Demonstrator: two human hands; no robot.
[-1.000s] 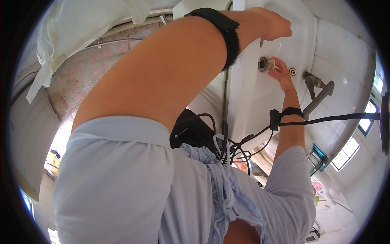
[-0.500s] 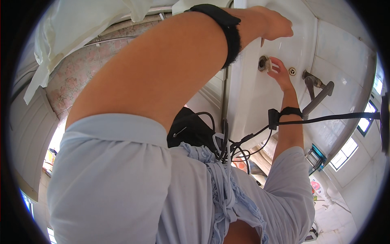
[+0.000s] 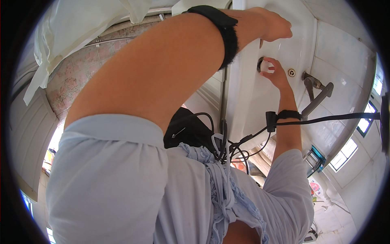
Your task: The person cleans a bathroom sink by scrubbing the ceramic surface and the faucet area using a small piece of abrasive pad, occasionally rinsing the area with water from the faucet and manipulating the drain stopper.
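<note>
A white sink basin [image 3: 248, 105] lies ahead of me. My right hand [image 3: 277, 75] reaches into it, thumb and fingers curved round the edge of a small pale round piece, apparently a drain stopper [image 3: 264, 65]. This piece sits against the dark round drain opening [image 3: 260, 64], and the fingers hide part of it. Farther off, my left hand [image 3: 277, 25] hangs over the basin with its fingers bent down. Its thumb tip shows underneath; the palm, and anything in it, is hidden.
Right of the right hand are a small round metal fitting [image 3: 291, 72] and a grey faucet [image 3: 319, 87] on the tiled wall. A black cable [image 3: 329, 119] crosses above my right forearm. A pale plastic sheet [image 3: 77, 28] hangs at the far left.
My right hand has shifted slightly left, bringing the pale round piece up against the drain opening; before, it was held tilted beside it. The left hand has barely moved.
</note>
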